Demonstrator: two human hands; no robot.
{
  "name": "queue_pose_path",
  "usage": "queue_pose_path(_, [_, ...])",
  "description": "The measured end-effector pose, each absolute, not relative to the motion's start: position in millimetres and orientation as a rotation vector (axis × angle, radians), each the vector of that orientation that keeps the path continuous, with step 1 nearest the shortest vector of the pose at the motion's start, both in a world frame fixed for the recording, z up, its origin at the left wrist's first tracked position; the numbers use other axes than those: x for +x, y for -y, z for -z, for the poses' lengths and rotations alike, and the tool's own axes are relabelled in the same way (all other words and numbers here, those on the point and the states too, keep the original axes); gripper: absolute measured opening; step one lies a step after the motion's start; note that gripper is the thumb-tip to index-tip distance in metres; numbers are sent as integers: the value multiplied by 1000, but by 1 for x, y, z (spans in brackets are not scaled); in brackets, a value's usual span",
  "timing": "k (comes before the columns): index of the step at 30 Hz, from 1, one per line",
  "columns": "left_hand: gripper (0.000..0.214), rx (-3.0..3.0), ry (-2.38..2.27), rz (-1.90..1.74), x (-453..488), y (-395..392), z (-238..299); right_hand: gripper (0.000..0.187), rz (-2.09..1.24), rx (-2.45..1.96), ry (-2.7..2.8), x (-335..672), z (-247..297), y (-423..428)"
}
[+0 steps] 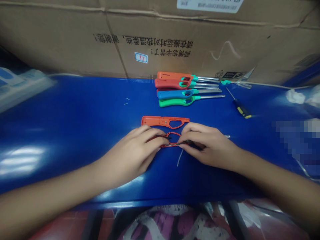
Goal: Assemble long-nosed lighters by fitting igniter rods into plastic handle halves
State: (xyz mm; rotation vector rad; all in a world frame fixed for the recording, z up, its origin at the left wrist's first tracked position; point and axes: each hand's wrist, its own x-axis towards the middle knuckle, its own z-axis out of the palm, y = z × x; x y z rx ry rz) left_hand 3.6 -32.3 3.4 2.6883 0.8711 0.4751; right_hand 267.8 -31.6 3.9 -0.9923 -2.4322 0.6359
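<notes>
An orange lighter half-shell (174, 133) with a looped trigger guard is held low over the blue table between my two hands. My left hand (140, 148) has its fingers closed around the shell's handle end, which they mostly cover. At the neck end, my right hand (211, 143) pinches the shell, along with a dark part that I cannot make out. A thin whitish tube (180, 157) sticks out below the right fingertips. Beyond that hand a bit of metal rod (227, 136) shows. A second orange half-shell (153, 120) lies just behind, inner side up.
Several long-nosed lighters (175, 95) lie stacked against a cardboard box (75, 43). To their right are a small teal part (225, 82) and a black-and-yellow screwdriver (242, 110). Two tiny screws or pins (126, 103) lie left. A pale container (25, 88) stands far left.
</notes>
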Motion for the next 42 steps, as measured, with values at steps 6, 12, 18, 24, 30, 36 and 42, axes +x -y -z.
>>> queue_pose_path(6, [29,2716,-853,-464,2,33,-5,10,-629,-955,2417,267,-6,32])
queue_pose_path(12, [29,2805,-821,-500,1,33,-6,11,-612,-955,2415,267,-5,32])
queue_pose_path(18, [30,2890,-791,-533,-1,34,-5,12,-559,-1001,2452,267,-4,32])
queue_pose_path(24, [34,2925,-730,-472,-2,36,-7,12,-443,-1015,2402,264,-4,31])
queue_pose_path(30, [39,2954,-691,-431,-1,38,-8,13,-444,-973,2448,263,2,26])
queue_pose_path(36, [41,2936,-644,-421,-1,35,-5,15,-454,-928,2416,263,3,25])
queue_pose_path(42, [36,2854,-694,-481,0,35,-4,17,-425,-883,2429,264,5,25])
